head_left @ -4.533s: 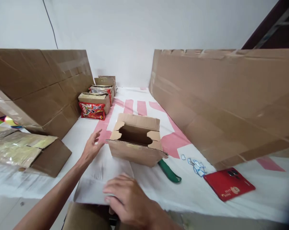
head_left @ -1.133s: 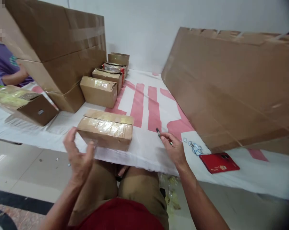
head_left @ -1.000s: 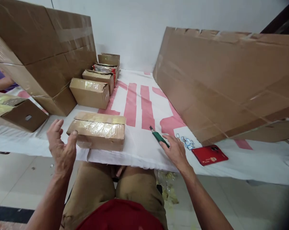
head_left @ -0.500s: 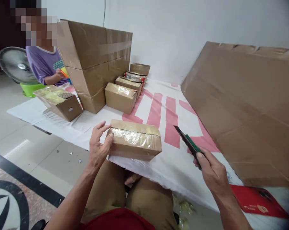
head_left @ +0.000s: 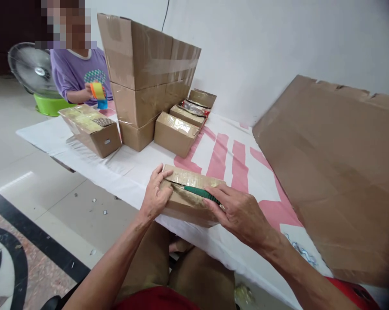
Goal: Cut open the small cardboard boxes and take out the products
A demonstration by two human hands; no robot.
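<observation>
Surface (head_left: 134, 170): draped in white cloth (head_left: 288, 215) with pink stripes (head_left: 239, 165).
Cardboard panel (head_left: 323, 172): standing along the right side of the surface.
Carton stack (head_left: 152, 73): standing on the left side, with small boxes (head_left: 175, 133) in a row just beside.
Taped box (head_left: 186, 211): set at the near edge of the surface, under both hands.
Right hand (head_left: 241, 211): clamped with the fingers (head_left: 226, 193) around the green cutter (head_left: 197, 191).
Left hand (head_left: 155, 194): resting with fingers apart on the left end of the taped box.
Green cutter: held along the box top, pointing toward the left hand.
</observation>
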